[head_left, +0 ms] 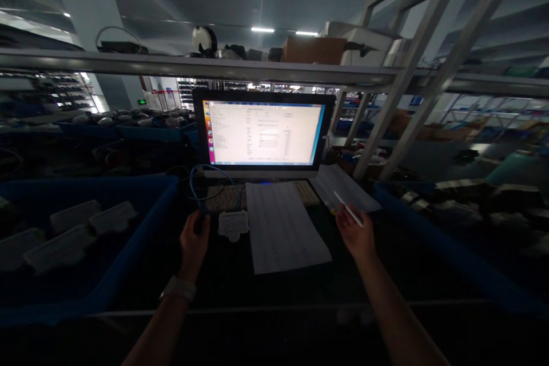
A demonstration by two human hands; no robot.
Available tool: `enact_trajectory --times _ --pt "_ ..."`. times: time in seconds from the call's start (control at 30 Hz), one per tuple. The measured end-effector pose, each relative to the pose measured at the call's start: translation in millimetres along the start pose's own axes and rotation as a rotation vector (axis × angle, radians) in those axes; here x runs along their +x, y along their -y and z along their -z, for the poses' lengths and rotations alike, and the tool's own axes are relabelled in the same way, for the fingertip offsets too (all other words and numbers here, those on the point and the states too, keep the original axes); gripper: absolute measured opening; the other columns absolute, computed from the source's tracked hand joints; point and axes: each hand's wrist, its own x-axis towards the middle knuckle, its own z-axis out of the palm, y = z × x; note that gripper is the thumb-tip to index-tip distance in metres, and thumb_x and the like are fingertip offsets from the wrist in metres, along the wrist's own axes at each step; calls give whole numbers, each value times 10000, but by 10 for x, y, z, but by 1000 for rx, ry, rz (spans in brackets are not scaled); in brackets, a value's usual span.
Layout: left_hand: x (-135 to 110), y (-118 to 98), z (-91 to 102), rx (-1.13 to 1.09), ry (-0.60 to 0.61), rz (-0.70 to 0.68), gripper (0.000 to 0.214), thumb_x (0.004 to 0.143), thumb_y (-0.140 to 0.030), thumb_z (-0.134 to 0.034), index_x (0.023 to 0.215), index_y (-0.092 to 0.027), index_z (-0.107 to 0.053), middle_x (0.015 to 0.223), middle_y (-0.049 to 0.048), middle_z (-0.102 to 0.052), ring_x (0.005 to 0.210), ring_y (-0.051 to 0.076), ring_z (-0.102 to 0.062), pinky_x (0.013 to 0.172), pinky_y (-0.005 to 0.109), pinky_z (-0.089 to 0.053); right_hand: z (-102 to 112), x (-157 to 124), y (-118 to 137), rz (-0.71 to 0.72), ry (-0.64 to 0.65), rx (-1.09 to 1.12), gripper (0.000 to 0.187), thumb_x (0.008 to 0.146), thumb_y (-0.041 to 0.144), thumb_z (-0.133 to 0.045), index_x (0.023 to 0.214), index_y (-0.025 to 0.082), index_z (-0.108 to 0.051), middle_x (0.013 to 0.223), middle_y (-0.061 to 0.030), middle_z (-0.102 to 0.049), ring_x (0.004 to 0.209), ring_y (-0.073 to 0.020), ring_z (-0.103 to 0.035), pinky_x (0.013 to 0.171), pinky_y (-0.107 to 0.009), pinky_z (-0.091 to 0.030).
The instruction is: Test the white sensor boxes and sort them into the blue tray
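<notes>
My left hand (194, 242) is closed around the end of a blue cable (196, 183) that loops up toward the monitor (262, 132). A small white device (233, 223) lies on the bench just right of that hand. My right hand (354, 233) holds a thin white pen (348, 209) between its fingers, beside a printed sheet (283, 227) lying in front of the monitor. A keyboard (225, 197) sits partly under the sheet.
A blue bin (141, 229) on the left holds several white devices (112, 217). Another blue bin (446, 251) stands on the right. More papers (343, 186) lie right of the monitor. A metal shelf rail (214, 67) and slanted struts (412, 68) run overhead.
</notes>
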Motion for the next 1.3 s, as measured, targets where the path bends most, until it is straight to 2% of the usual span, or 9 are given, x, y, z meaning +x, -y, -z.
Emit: enact_trajectory --times 0.13,0.33,0.5,0.73,0.83,0.97,1.13,1.3 --pt "2 -18 4 -7 16 -4 375 740 -460 -560 975 -172 -612 981 85 -679 917 229 -640 856 387 -509 62 -68 109 -109 106 234 472 748 661 -441 975 280 -604 1209 -27 -611 1048 -180 -604 878 -366 -518" --pt "-1 -48 3 -13 26 20 382 715 -453 -562 967 -170 -609 988 88 -677 921 233 -638 854 392 -511 0 -107 105 -200 166 328 506 736 710 -453 955 298 -647 1182 -19 -636 1116 -200 -572 880 -376 -513" --pt "-5 -69 4 2 8 5 341 710 -433 -570 939 -184 -604 962 75 -681 909 231 -641 842 386 -510 -28 -135 115 -205 180 317 579 758 743 -375 1019 312 -659 1351 11 -531 1217 -210 -504 856 -384 -522" --pt "0 -76 5 -5 19 -2 339 715 -439 -574 931 -179 -605 931 67 -681 865 215 -646 803 363 -521 -10 -121 87 -155 241 276 500 717 740 -476 971 351 -661 1285 20 -583 1236 -228 -490 919 -456 -485" --pt "-2 -70 4 -7 13 -8 327 715 -430 -573 923 -181 -606 913 60 -682 847 209 -645 782 351 -525 -7 -113 77 -165 244 270 523 701 748 -492 999 353 -661 1294 24 -577 1243 -225 -482 929 -447 -481" --pt "5 -64 0 -2 11 -23 317 702 -416 -581 911 -179 -611 917 64 -682 854 213 -642 789 356 -523 -2 -118 77 -183 285 295 478 677 728 -554 915 331 -675 1269 21 -599 1243 -217 -482 958 -421 -461" --pt "1 -71 2 -2 8 -19 318 702 -416 -578 916 -184 -616 922 62 -684 861 213 -643 803 360 -521 3 -104 52 -165 284 282 458 697 703 -544 985 364 -655 1299 40 -571 1268 -222 -455 972 -458 -445" --pt "-9 -71 2 -9 22 -4 320 710 -420 -577 922 -183 -618 928 64 -685 852 210 -646 781 353 -525 -12 -113 58 -162 258 261 514 687 734 -514 1019 365 -648 1350 44 -525 1298 -234 -416 996 -484 -421"
